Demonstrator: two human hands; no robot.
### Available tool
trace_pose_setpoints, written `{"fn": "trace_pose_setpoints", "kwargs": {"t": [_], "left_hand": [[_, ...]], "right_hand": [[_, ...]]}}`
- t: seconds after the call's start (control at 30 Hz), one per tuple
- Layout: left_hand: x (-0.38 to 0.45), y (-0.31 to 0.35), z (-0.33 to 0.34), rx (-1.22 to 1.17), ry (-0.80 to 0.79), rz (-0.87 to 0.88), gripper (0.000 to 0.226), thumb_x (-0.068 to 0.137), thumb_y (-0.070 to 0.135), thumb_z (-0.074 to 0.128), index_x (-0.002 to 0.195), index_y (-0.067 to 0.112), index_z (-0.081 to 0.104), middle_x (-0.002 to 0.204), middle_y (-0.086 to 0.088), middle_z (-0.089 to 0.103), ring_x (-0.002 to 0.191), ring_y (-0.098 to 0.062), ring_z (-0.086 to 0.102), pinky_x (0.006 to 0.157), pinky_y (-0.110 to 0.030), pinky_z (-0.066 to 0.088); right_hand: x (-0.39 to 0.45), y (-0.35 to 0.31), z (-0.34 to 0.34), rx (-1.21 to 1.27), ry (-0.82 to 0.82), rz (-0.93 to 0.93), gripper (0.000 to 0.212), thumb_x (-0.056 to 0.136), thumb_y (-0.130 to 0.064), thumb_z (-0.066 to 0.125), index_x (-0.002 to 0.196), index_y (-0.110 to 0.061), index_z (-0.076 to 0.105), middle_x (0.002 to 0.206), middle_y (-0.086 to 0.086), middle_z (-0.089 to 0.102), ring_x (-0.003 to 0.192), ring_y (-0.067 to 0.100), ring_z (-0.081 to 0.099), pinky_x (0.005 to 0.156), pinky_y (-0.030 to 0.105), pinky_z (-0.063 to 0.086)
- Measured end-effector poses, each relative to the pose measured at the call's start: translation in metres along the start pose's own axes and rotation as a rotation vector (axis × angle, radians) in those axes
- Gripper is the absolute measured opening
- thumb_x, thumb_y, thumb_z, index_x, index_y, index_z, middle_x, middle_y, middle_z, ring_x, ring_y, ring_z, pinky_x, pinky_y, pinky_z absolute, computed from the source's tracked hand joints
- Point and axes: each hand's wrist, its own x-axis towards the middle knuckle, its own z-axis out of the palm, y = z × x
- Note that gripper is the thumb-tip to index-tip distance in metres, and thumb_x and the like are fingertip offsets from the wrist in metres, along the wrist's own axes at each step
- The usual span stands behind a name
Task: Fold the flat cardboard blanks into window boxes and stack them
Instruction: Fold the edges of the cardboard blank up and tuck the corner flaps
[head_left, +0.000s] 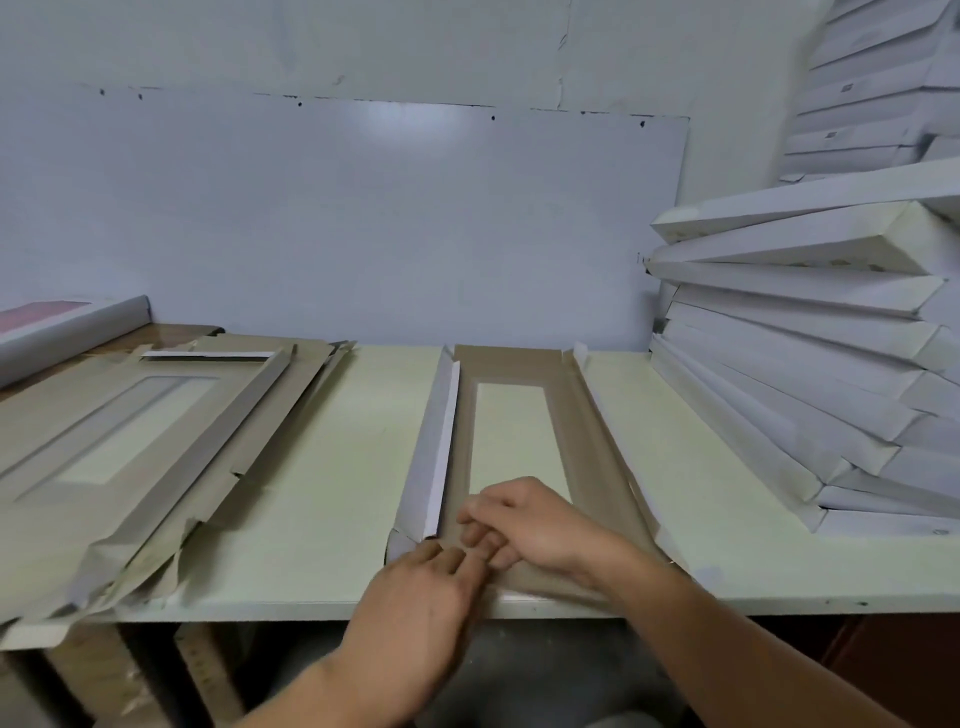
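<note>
A long brown cardboard blank (511, 366) with a rectangular window lies lengthwise on the pale green table (332, 467). Its left side flap is folded up and shows its white face; the right flap is partly raised. Both hands meet at the blank's near end. My left hand (415, 597) has curled fingers pressing on the near end flap by the left corner. My right hand (524, 525) lies just beyond it, fingers bent and pinching the near flap. A pile of flat brown blanks (130, 441) sits on the left. Folded white boxes (810, 364) are stacked at the right.
A white panel leans against the wall behind the table. More white boxes (872, 93) are piled high at the far right. A white roll or tube (67, 327) lies at the far left. The table's front edge runs just under my hands.
</note>
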Motion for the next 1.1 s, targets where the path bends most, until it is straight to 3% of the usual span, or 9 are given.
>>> {"fn": "trace_pose_setpoints", "kwargs": {"t": [0.1, 0.17, 0.23, 0.37, 0.53, 0.63, 0.77, 0.97, 1.1], "left_hand": [[0.01, -0.003, -0.005, 0.028, -0.036, -0.117, 0.041, 0.065, 0.036, 0.083, 0.068, 0.026, 0.044, 0.052, 0.007, 0.05, 0.045, -0.014, 0.048, 0.038, -0.025, 0.024], [0.016, -0.004, -0.003, 0.044, -0.071, -0.19, 0.037, 0.078, 0.04, 0.07, 0.077, 0.025, 0.035, 0.061, 0.006, 0.055, 0.053, -0.018, 0.047, 0.043, -0.027, 0.028], [0.021, -0.005, 0.001, 0.014, -0.106, -0.286, 0.021, 0.091, 0.04, 0.053, 0.091, 0.026, 0.037, 0.079, 0.004, 0.059, 0.068, -0.021, 0.049, 0.05, -0.031, 0.035], [0.026, -0.001, 0.004, 0.108, -0.141, -0.229, 0.029, 0.059, 0.015, 0.076, 0.084, 0.018, 0.061, 0.071, -0.001, 0.058, 0.057, -0.026, 0.053, 0.042, -0.031, 0.037], [0.02, -0.005, 0.008, 0.192, -0.119, -0.025, 0.014, 0.073, 0.02, 0.066, 0.061, 0.02, 0.059, 0.065, 0.003, 0.059, 0.065, -0.023, 0.057, 0.067, -0.036, 0.052], [0.011, -0.015, 0.009, 0.161, -0.21, 0.002, 0.035, 0.089, 0.05, 0.057, 0.069, 0.022, 0.061, 0.069, 0.007, 0.06, 0.066, -0.02, 0.057, 0.059, -0.031, 0.046], [0.011, -0.03, -0.001, 0.154, -0.238, 0.064, 0.034, 0.099, 0.047, 0.041, 0.083, 0.022, 0.058, 0.084, 0.004, 0.062, 0.078, -0.022, 0.058, 0.064, -0.031, 0.039], [0.02, -0.043, -0.007, 0.164, -0.34, 0.175, 0.038, 0.101, 0.051, 0.03, 0.095, 0.019, 0.051, 0.097, -0.001, 0.061, 0.088, -0.03, 0.056, 0.067, -0.034, 0.027], [0.018, -0.046, -0.014, 0.134, -0.401, 0.19, 0.032, 0.099, 0.049, 0.034, 0.094, 0.021, 0.048, 0.093, -0.001, 0.06, 0.083, -0.03, 0.054, 0.064, -0.036, 0.029]], "right_hand": [[-0.026, 0.003, -0.03, -0.278, 0.012, -0.034, 0.037, 0.101, -0.049, 0.043, 0.092, -0.024, 0.07, 0.084, -0.008, 0.072, 0.074, 0.004, 0.065, 0.072, 0.025, 0.051], [-0.042, 0.009, -0.048, -0.596, 0.11, -0.096, 0.04, 0.1, -0.052, 0.038, 0.077, -0.026, 0.059, 0.073, -0.013, 0.062, 0.067, 0.002, 0.055, 0.07, 0.026, 0.047], [-0.056, 0.017, -0.057, -0.914, 0.263, -0.108, 0.03, 0.099, -0.046, 0.038, 0.087, -0.028, 0.06, 0.083, -0.015, 0.063, 0.076, 0.004, 0.056, 0.075, 0.031, 0.05], [-0.075, 0.039, -0.026, -1.038, 0.585, -0.446, 0.022, 0.091, -0.022, 0.063, 0.11, -0.017, 0.071, 0.112, -0.001, 0.07, 0.104, 0.022, 0.065, 0.091, 0.033, 0.053], [-0.085, 0.065, 0.008, -1.143, 0.351, -0.4, 0.06, 0.094, -0.046, 0.055, 0.147, -0.019, 0.046, 0.156, -0.007, 0.037, 0.143, 0.013, 0.036, 0.119, 0.038, 0.026], [-0.091, 0.073, 0.0, -1.174, 0.444, -0.392, 0.058, 0.071, -0.031, 0.088, 0.121, -0.011, 0.07, 0.129, 0.002, 0.066, 0.116, 0.018, 0.065, 0.09, 0.044, 0.056], [-0.092, 0.072, -0.009, -1.129, 0.547, -0.451, 0.047, 0.06, -0.019, 0.094, 0.102, -0.009, 0.076, 0.107, 0.002, 0.073, 0.097, 0.02, 0.072, 0.077, 0.035, 0.06], [-0.078, 0.044, -0.022, -1.19, 0.263, -0.266, 0.032, 0.098, -0.037, 0.049, 0.125, -0.021, 0.058, 0.129, -0.007, 0.048, 0.121, 0.015, 0.043, 0.096, 0.024, 0.035], [-0.072, 0.022, -0.035, -1.17, 0.069, -0.102, 0.018, 0.097, -0.029, 0.047, 0.099, -0.018, 0.061, 0.107, 0.001, 0.057, 0.101, 0.02, 0.052, 0.086, 0.036, 0.044]]}}
